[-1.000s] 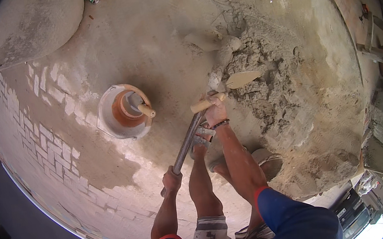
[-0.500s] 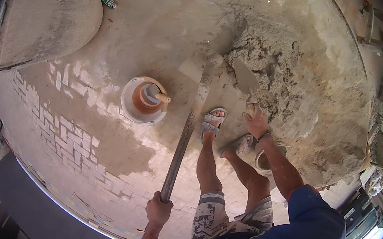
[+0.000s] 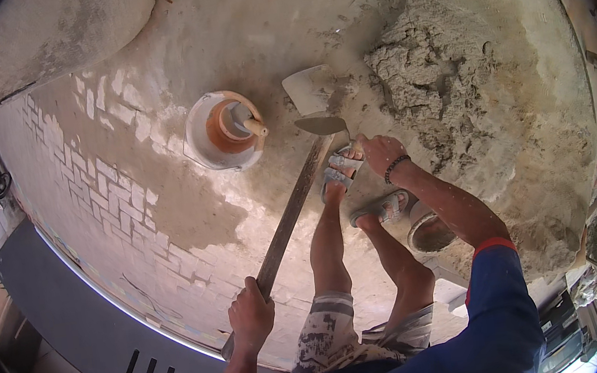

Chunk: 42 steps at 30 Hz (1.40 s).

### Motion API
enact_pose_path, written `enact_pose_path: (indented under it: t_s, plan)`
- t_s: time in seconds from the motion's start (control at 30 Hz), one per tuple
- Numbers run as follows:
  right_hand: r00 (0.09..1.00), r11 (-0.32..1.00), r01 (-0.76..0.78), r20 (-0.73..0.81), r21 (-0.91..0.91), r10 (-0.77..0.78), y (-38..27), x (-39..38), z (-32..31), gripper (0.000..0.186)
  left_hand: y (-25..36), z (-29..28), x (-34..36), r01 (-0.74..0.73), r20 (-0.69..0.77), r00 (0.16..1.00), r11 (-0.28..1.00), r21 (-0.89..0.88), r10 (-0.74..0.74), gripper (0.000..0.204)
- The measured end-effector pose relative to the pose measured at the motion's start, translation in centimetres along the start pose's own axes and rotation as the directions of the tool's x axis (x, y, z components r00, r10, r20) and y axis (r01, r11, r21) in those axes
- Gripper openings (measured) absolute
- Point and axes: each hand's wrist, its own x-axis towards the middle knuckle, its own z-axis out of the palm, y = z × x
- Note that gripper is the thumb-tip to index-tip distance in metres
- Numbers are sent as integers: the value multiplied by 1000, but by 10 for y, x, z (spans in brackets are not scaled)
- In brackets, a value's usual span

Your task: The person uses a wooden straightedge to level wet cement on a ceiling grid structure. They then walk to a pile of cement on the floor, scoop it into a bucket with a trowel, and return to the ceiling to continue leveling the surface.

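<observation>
- Lower left: my left hand point(image 3: 251, 315) wraps a straight wooden shaft point(image 3: 291, 213).
- Centre: my right hand point(image 3: 383, 157) grips a flat-bladed trowel point(image 3: 320, 125).
- Upper right: lumpy grey mortar point(image 3: 434, 73).

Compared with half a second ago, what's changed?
The right hand has carried the trowel leftward from the mortar heap to near the head of the long-handled tool; its blade now points left. Nothing was visibly let go. The left hand still grips the long-handled tool; the bucket hasn't moved.
</observation>
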Motion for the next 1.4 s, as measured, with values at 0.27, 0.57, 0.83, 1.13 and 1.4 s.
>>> enact_pose_path:
  t_s: [0.27, 0.57, 0.83, 1.13, 1.4]
  plan:
    - [903, 907, -420, 121, 31, 413, 79, 30, 29, 28, 6, -1, -2, -60, -43, 997, 992, 114, 65, 23]
    - [983, 987, -144, 104, -68, 150, 82, 24, 41, 22, 16, -25, -1, -1, -56, 998, 975, 223, 14, 24]
    - [923, 904, -384, 80, 190, 376, 98, 13, 84, 26, 25, -65, 6, -5, -115, 992, 931, 364, 51, 22]
    - [858, 862, -489, 251, 134, 448, 98, 9, 89, 34, 49, -64, -1, 76, -317, 931, 753, 654, 182, 15]
    - [975, 964, -176, 173, 202, 142, 33, -73, 105, 29, 56, -68, 10, 157, -435, 772, 523, 837, 463, 13]
